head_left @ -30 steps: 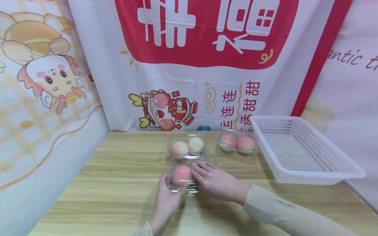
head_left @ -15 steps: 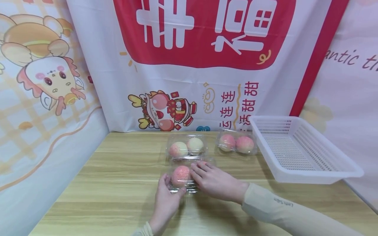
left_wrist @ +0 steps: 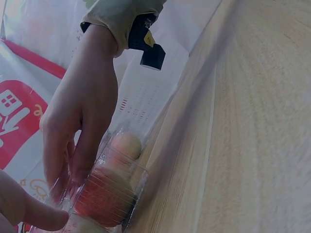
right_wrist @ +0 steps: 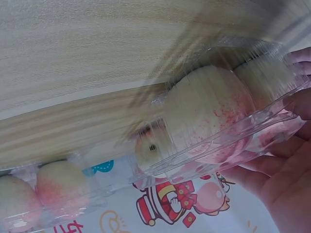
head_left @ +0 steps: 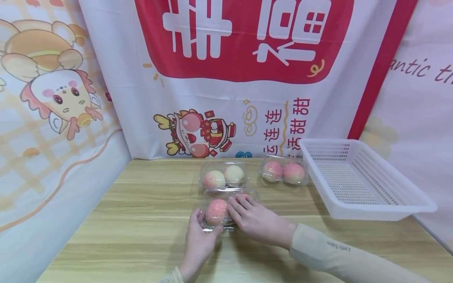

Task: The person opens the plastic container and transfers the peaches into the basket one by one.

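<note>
A clear plastic clamshell box point(head_left: 231, 227) with pink peaches in it lies on the wooden table; one peach point(head_left: 216, 212) shows plainly, another is partly covered by fingers. My left hand point(head_left: 201, 237) grips the box's left front corner, thumb at the front rim and fingers round the side. Across the right part of the lid lie the extended fingers of my right hand point(head_left: 260, 222), pressing on it. In the left wrist view the right hand point(left_wrist: 80, 107) reaches down onto the box from above. The right wrist view shows a large peach point(right_wrist: 209, 114) through the plastic.
Right behind this box stands a second clear box point(head_left: 223, 166) with two pale peaches. A third box point(head_left: 283, 161) with two pink peaches sits at the back right, beside a white plastic basket point(head_left: 375, 214). A printed cloth point(head_left: 141, 129) hangs along the table's back edge.
My right hand's fingers have shifted slightly on the lid, baring a little more of the right peach. The left hand and the boxes hold their places.
</note>
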Demonstrator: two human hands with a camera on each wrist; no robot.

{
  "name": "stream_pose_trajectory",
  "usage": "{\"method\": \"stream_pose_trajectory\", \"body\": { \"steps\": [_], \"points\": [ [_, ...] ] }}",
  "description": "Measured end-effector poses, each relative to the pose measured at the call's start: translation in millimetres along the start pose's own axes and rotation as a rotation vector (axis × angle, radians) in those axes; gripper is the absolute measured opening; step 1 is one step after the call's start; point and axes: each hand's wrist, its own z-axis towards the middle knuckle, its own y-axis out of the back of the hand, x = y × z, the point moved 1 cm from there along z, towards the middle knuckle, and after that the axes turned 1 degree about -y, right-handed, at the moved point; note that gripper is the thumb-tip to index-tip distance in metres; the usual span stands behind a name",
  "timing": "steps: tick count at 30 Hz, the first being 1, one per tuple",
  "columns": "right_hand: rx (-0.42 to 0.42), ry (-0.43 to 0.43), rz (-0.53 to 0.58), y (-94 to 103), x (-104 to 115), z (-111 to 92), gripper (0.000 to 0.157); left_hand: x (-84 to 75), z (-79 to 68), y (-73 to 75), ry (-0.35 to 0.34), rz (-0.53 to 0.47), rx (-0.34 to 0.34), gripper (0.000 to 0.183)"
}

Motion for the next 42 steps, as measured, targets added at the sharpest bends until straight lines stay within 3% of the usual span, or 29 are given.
{"method": "stream_pose_trajectory", "body": {
  "steps": [15,23,36,42],
  "points": [
    [-0.001,0.012,0.026,6.8,-1,4,0.049,-0.6,-3.5,-2.5,0.025,-0.036,-0.001,0.085],
    [-0.057,0.049,-0.048,1.0,4,3,0.046,-2.6,-3.6,-2.6,0.022,-0.026,-0.022,0.084],
    [-0.106,0.044,-0.045,5.7,4,5,0.049,-0.3,-3.7,-7.6,0.01,-0.038,-0.032,0.08],
    [-0.088,0.033,-0.009,7.2,3,11,0.04,-3.2,-3.8,-8.4,0.026,-0.027,-0.021,0.081]
  ]
}}
